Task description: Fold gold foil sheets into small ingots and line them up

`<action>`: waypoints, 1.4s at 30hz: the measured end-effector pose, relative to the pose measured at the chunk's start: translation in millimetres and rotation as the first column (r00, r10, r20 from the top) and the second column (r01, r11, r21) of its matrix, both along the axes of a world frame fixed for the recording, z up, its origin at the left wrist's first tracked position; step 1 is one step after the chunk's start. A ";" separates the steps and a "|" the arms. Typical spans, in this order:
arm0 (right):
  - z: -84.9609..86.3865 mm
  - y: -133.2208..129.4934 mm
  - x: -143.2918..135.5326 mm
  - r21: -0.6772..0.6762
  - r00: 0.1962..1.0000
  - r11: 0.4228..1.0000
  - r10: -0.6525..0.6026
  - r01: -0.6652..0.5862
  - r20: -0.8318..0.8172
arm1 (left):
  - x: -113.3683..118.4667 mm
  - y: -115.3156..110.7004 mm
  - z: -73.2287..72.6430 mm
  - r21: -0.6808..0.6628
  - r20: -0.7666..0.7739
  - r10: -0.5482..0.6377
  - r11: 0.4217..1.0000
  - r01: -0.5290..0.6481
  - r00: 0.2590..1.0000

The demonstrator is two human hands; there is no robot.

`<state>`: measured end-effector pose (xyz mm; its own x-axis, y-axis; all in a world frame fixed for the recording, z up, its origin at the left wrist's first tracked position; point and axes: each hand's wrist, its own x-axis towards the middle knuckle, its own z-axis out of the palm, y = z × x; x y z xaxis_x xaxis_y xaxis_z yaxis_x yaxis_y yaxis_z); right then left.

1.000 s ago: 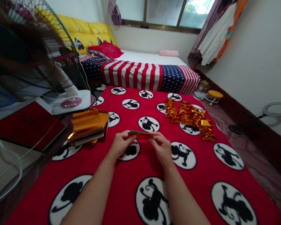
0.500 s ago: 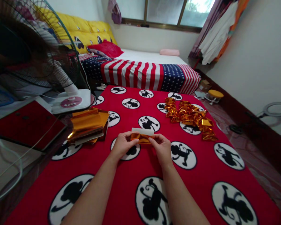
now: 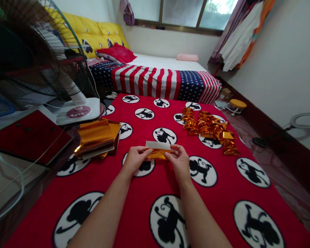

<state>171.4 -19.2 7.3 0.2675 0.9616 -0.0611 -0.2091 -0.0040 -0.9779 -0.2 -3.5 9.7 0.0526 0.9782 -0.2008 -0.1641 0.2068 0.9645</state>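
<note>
Both hands' fingers pinched on gold paper, wrists inward.

Head view, single: worn on the head, directed forward and downward over a red monkey-print blanket; the hands are seen close below, the bed and window farther ahead.

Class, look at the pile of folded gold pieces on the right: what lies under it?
The folded gold pieces lie on the red blanket, partly covering a white monkey circle. What lies beneath the blanket is hidden.
</note>
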 end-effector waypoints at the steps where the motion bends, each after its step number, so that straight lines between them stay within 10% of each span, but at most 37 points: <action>1: 1.6 0.4 0.3 -0.025 1.000 1.000 0.010 -0.010 0.001 | 0.5 -0.4 0.2 0.003 0.019 0.017 1.000 -0.017 1.000; 42: 9.6 0.6 9.5 -0.121 0.983 0.976 0.184 -0.180 0.025 | -0.2 -0.3 -1.6 0.000 0.061 0.058 0.998 -0.058 0.996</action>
<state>180.8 -18.5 16.9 0.0925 0.9811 -0.1700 -0.1588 -0.1540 -0.9752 -0.5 -3.8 8.1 0.0080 0.9804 -0.1971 -0.2341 0.1934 0.9528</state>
